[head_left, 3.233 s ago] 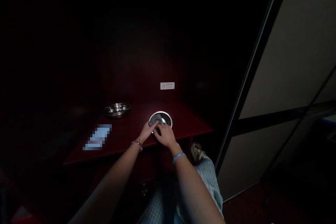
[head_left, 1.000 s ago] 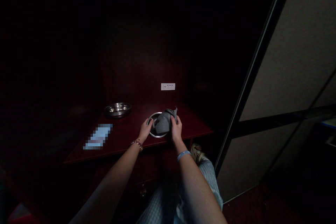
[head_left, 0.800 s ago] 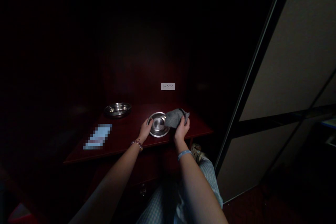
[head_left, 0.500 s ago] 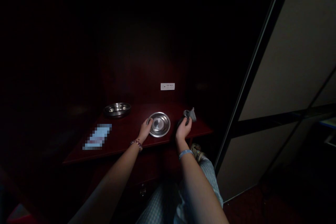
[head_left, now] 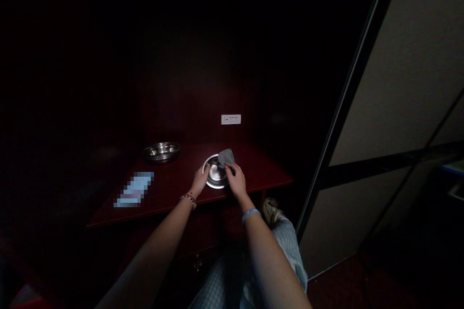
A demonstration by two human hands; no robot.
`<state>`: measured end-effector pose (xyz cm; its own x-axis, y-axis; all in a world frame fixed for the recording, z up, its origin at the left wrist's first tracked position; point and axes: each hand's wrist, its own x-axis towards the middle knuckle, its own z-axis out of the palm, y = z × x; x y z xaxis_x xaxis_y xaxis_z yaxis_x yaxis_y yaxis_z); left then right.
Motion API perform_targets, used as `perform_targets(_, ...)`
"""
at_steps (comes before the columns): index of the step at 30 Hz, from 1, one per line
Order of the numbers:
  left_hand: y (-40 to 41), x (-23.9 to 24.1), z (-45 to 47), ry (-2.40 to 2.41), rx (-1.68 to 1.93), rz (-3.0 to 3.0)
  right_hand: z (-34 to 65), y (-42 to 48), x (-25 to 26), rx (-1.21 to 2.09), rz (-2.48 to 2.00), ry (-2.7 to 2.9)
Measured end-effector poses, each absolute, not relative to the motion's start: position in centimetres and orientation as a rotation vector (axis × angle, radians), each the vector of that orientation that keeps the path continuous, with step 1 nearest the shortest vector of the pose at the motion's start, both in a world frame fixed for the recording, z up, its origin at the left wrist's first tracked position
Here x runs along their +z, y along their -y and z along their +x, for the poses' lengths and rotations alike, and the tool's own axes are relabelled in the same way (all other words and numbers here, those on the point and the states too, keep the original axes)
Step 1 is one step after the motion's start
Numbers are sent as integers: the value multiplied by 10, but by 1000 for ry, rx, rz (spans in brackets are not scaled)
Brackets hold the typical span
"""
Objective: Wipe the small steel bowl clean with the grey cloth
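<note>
A shiny round metal plate with a raised rim is near the front edge of the dark red table. My left hand grips its left rim, thumb on the inside. Over the plate's right side, my right hand is closed on a grey cloth, which lies across the upper right rim. Part of the plate is hidden behind the cloth and my right fingers.
Stacked metal plates stand at the back left of the table. A blurred-out light blue rectangle lies at the left. A white socket strip is on the back wall. To the right rises a pale sliding panel.
My right hand has moved left with the grey cloth, from beside the plate onto its right side. My left hand still grips the plate in nearly the same place.
</note>
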<state>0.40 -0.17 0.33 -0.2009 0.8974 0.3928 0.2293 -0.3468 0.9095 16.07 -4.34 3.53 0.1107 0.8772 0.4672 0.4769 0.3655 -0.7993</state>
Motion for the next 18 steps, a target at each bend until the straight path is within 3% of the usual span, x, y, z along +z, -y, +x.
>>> perform_targets(18,7,7,6,-1296,1582,1520,166,47,28,222,-1292,1675)
